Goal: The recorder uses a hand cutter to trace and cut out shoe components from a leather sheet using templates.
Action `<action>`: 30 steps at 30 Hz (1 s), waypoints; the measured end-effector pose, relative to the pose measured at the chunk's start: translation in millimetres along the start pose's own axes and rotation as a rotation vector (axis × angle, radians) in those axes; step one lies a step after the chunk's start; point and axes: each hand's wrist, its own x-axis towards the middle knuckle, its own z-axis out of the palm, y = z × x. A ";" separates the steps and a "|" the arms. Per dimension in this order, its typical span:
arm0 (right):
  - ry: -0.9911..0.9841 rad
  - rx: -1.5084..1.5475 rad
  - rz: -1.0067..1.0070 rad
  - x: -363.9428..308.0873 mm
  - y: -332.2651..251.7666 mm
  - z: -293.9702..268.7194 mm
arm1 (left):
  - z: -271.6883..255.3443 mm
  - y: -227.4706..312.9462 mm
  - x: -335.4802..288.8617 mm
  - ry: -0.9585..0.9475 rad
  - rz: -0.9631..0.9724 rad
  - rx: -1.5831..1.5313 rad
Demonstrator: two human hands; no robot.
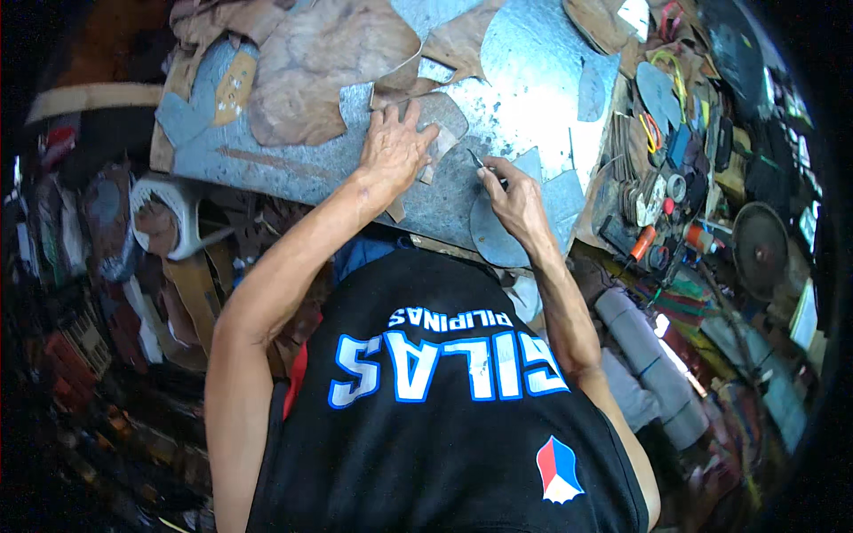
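My left hand lies flat with its fingers spread, pressing on a brown-grey piece of leather on a metal-topped table. Small scraps peek out beside and below the palm. To its right, my right hand is closed around a slim knife. The knife's dark, curved tip points up and left, a short way from the leather piece. Most of the handle is hidden in my fingers. A large brown hide spreads over the table beyond my left hand.
Blue-grey cut sheets lie under and beside my right wrist. On the right are tape rolls, an orange-handled tool and stacked brown pieces. A white plastic stool stands at the left. Rolled grey material lies lower right.
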 end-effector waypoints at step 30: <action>0.455 0.938 0.432 19.8 -23.6 108.8 | 32.9 -58.9 -19.7 0.271 0.355 -0.169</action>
